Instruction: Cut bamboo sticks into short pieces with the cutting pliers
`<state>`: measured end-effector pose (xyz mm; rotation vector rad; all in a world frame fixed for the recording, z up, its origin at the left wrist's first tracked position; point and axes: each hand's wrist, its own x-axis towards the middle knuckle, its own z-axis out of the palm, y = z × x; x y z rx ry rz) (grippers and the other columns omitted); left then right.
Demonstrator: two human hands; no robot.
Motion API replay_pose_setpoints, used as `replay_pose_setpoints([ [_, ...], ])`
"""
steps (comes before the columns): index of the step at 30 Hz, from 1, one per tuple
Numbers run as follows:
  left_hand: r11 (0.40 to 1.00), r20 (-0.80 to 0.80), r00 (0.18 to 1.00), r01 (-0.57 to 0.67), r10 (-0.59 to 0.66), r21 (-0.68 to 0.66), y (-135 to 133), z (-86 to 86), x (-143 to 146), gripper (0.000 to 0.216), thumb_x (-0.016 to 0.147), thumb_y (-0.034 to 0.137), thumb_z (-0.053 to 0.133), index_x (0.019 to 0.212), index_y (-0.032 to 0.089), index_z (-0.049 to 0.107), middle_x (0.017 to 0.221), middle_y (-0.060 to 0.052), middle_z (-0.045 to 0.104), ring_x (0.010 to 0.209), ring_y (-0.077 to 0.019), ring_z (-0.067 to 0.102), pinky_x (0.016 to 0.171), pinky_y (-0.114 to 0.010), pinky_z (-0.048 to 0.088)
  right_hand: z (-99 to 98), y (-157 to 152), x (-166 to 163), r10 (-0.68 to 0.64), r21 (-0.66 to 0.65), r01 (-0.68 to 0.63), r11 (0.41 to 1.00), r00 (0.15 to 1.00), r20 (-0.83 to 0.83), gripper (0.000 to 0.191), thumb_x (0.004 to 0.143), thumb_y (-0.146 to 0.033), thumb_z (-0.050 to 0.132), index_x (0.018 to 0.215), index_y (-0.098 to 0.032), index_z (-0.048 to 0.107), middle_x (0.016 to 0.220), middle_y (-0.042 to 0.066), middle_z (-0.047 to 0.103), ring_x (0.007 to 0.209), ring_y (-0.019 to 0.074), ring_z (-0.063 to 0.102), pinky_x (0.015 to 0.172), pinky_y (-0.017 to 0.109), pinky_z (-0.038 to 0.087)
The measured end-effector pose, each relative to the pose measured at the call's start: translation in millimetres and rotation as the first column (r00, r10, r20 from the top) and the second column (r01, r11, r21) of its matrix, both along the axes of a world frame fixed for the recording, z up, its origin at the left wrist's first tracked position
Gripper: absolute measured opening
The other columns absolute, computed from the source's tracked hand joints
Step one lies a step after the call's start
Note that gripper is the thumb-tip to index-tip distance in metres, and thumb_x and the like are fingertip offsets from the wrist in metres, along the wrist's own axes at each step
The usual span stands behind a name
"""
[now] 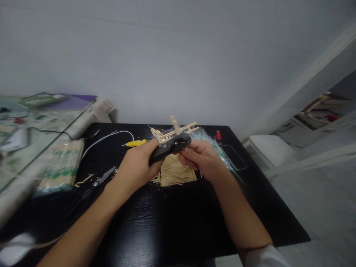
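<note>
My left hand (137, 165) is closed round a dark handled tool (169, 147), held above the black table (155, 222). My right hand (200, 157) is closed too; its fingers pinch the tool's front end and a small frame of thin wooden sticks (178, 130) that rises just behind it. Both hands meet over a flat pile of cut wooden sticks (174, 173) lying on the table. What exactly the right fingers grip is partly hidden by the tool.
Scissors (97, 182) lie left of the hands. A yellow-handled tool (135, 142) and a white cable (108, 137) lie behind. Packs of sticks (59, 167) sit at the left beside a glass case (33, 126). A clear bag (214, 146) and a small red object (218, 135) are at the right.
</note>
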<state>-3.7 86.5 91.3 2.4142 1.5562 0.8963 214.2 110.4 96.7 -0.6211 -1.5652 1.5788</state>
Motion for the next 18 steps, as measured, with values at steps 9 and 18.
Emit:
replay_pose_setpoints([
  [9,0.996,0.010,0.996,0.085,-0.085,0.019,-0.1,5.7,-5.1,0.005,0.087,0.021,0.056,0.090,0.020,0.059,0.082,-0.001,0.065,0.069,-0.0150,0.057,0.065,-0.026,0.040,-6.3,4.3,1.1,0.217,-0.138,-0.238,0.962,0.965,-0.147,0.027,0.096,-0.039,0.068,0.091,-0.013,0.071,0.057,-0.007,0.046,0.042,0.0033,0.025,0.037,0.020,0.013],
  [18,1.000,-0.041,0.999,0.027,-0.027,-0.003,1.9,-0.5,-8.2,0.008,0.088,0.024,0.055,0.081,0.021,0.052,0.069,0.002,0.058,0.059,-0.0135,0.052,0.060,-0.026,0.037,-4.6,2.9,-0.6,0.196,-0.201,-0.232,0.952,0.963,-0.183,0.022,0.096,-0.035,0.068,0.093,-0.014,0.072,0.059,-0.006,0.050,0.041,0.0027,0.021,0.036,0.018,0.012],
])
